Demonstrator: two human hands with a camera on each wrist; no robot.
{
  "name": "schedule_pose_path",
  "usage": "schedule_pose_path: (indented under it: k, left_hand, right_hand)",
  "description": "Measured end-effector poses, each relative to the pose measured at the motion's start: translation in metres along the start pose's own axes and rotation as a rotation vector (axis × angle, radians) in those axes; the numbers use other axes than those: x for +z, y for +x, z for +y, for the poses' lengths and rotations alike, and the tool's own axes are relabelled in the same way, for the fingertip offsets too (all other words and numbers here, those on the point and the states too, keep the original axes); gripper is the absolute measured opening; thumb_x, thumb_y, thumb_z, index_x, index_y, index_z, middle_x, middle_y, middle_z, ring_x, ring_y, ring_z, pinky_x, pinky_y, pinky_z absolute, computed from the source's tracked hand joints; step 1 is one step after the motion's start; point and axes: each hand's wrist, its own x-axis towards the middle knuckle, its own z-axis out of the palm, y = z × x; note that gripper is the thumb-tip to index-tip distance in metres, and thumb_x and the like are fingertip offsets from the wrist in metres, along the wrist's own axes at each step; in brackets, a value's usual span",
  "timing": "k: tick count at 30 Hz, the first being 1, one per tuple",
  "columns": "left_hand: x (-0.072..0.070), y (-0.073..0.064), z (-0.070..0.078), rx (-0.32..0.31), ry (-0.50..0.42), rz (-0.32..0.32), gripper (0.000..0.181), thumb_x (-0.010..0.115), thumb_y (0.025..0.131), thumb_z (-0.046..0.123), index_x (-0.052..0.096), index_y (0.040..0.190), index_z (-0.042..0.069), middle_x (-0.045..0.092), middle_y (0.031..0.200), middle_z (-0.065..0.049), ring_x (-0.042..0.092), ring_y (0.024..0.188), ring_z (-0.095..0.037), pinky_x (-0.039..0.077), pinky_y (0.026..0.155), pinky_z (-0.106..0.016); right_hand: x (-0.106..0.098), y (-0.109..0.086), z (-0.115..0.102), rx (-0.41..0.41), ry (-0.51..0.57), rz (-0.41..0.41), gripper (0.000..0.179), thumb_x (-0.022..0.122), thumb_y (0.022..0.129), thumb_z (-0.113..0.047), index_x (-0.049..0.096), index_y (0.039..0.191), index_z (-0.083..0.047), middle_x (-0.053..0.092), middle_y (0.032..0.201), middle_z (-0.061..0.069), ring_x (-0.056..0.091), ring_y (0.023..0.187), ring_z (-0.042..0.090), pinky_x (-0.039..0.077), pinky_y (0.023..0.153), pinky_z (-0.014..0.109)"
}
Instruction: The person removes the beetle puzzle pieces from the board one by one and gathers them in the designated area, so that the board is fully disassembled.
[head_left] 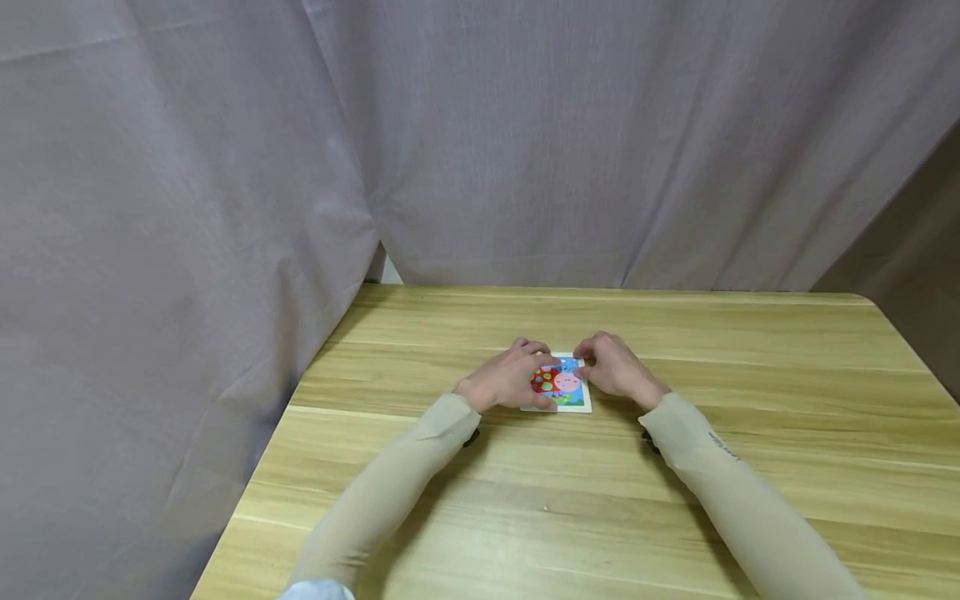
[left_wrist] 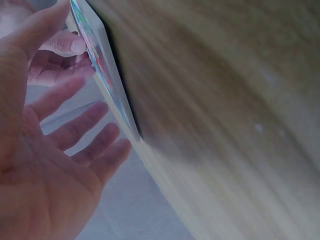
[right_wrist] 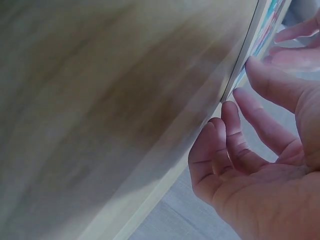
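Note:
A small flat picture board [head_left: 568,383] with a white border lies on the wooden table, printed with a pink face and a red, dotted shape. My left hand [head_left: 510,377] spreads over its left part, thumb by the near edge and fingers by the far edge. In the left wrist view the fingers [left_wrist: 82,122] are loosely extended beside the board [left_wrist: 112,75]. At the far right corner is my right hand [head_left: 617,367], thumb and index fingertips right at the border and apart. Its other fingers [right_wrist: 235,137] bend loosely by the board's edge [right_wrist: 245,50]. The left hand hides part of the picture.
The wooden table [head_left: 525,517] reaches back to a grey curtain [head_left: 510,150], which also hangs along the left side. A brown surface [head_left: 915,250] stands beyond the table's right edge.

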Motion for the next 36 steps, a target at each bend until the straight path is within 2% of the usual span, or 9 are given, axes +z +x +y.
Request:
schedule_pose_path:
  k: [10, 19, 24, 29, 36]
  left_hand:
    - [0.0003, -0.0052, 0.0018, 0.081, 0.035, -0.055, 0.045, 0.077, 0.103, 0.038, 0.071, 0.146, 0.025, 0.050, 0.170, -0.007, 0.047, 0.153, -0.029, 0.052, 0.122, -0.041]
    - [0.0039, -0.0050, 0.0027, 0.074, 0.020, -0.059, 0.052, 0.081, 0.099, 0.044, 0.070, 0.147, 0.028, 0.047, 0.171, -0.005, 0.042, 0.158, -0.029, 0.051, 0.124, -0.040]
    - [0.0054, -0.0045, 0.0011, 0.082, 0.015, -0.055, 0.050, 0.081, 0.099, 0.044, 0.071, 0.145, 0.027, 0.047, 0.171, -0.005, 0.042, 0.158, -0.029, 0.051, 0.124, -0.040]
    - [0.0066, -0.0032, -0.0007, 0.090, 0.013, -0.047, 0.050, 0.082, 0.098, 0.044, 0.072, 0.145, 0.027, 0.047, 0.171, -0.005, 0.043, 0.158, -0.029, 0.050, 0.125, -0.040]
    - [0.0072, -0.0031, -0.0021, 0.084, 0.003, -0.054, 0.051, 0.082, 0.098, 0.044, 0.072, 0.145, 0.027, 0.046, 0.172, -0.006, 0.041, 0.159, -0.030, 0.052, 0.123, -0.041]
  right_hand:
    - [0.0002, 0.0036, 0.0007, -0.010, 0.001, -0.031, 0.024, 0.075, 0.098, -0.006, 0.073, 0.119, 0.007, 0.068, 0.123, 0.026, 0.059, 0.118, 0.041, 0.051, 0.107, 0.059]
    - [-0.0027, 0.0020, 0.0021, -0.002, 0.012, -0.045, 0.025, 0.073, 0.099, -0.006, 0.064, 0.119, 0.005, 0.061, 0.120, 0.023, 0.052, 0.115, 0.039, 0.048, 0.101, 0.053]
    - [-0.0023, 0.0036, 0.0025, -0.009, 0.043, -0.040, 0.025, 0.075, 0.097, -0.005, 0.063, 0.118, 0.004, 0.064, 0.114, 0.021, 0.057, 0.107, 0.034, 0.051, 0.096, 0.047]
    - [-0.0007, 0.0067, 0.0025, -0.004, 0.091, -0.058, 0.028, 0.076, 0.096, -0.002, 0.063, 0.121, 0.004, 0.069, 0.114, 0.021, 0.066, 0.106, 0.032, 0.056, 0.096, 0.046]
    - [-0.0005, 0.0074, 0.0015, -0.024, 0.111, -0.059, 0.030, 0.077, 0.095, 0.002, 0.064, 0.122, 0.004, 0.071, 0.110, 0.020, 0.067, 0.103, 0.030, 0.057, 0.094, 0.044]
